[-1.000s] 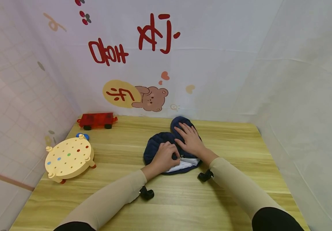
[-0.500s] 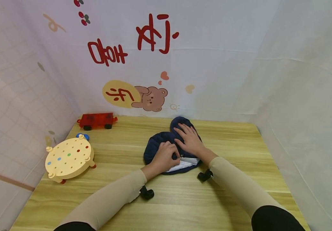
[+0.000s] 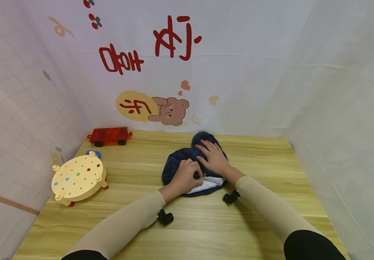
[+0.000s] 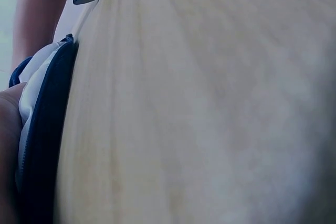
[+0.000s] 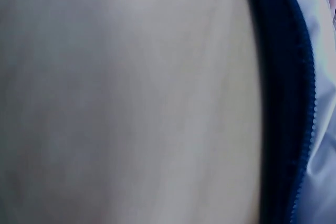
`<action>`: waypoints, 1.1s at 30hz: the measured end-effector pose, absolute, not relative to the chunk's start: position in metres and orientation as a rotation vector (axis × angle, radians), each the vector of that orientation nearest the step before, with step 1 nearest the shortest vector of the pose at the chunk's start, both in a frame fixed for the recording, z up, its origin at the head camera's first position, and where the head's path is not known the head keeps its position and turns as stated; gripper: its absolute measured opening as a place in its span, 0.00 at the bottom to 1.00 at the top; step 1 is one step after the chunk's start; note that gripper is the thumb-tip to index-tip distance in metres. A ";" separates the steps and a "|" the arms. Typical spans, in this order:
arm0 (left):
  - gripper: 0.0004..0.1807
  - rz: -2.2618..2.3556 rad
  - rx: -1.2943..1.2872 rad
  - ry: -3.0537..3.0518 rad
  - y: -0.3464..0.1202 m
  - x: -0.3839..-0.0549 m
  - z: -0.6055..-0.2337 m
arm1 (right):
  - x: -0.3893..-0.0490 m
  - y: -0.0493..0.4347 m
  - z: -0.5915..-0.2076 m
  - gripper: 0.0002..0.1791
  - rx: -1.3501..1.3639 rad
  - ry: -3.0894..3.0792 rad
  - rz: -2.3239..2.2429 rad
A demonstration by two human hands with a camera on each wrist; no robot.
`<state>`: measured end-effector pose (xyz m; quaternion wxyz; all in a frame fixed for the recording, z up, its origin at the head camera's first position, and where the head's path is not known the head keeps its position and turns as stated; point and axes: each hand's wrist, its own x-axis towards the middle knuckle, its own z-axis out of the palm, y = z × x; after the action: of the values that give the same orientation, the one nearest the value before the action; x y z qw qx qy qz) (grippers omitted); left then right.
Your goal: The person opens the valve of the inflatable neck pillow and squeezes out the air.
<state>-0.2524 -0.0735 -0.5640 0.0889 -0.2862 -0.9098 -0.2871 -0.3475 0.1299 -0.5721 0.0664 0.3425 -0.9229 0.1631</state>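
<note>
A navy, two-lobed cushion lies on the table, its zip partly undone along the near side. White inner fabric shows through the gap, and in the right wrist view the zip's teeth run beside it. My left hand has its fingers bent at the end of the opening, thumb and forefinger pinching the small zip pull. Spread over the right lobe, my right hand presses the cushion down with fingers extended. In the left wrist view only a strip of the cushion and part of the left hand appear.
To the left stands a round cream toy with coloured dots and short legs. A small blue piece sits behind it, and a red toy wagon is at the back left. White printed cloth encloses the wooden table.
</note>
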 end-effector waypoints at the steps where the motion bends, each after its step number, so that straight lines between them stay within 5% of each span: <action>1: 0.08 -0.853 -0.848 -2.709 -0.073 -0.253 -0.564 | -0.348 0.130 -0.573 0.33 1.032 -2.784 0.493; 33: 0.09 -0.846 -0.849 -2.744 -0.073 -0.252 -0.560 | -0.365 0.139 -0.598 0.35 1.094 -2.781 0.618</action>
<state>-0.2523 -0.0733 -0.5602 0.0736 -0.2827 -0.9139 -0.2819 -0.3651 0.1386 -0.5980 0.0451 0.3581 -0.9104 0.2022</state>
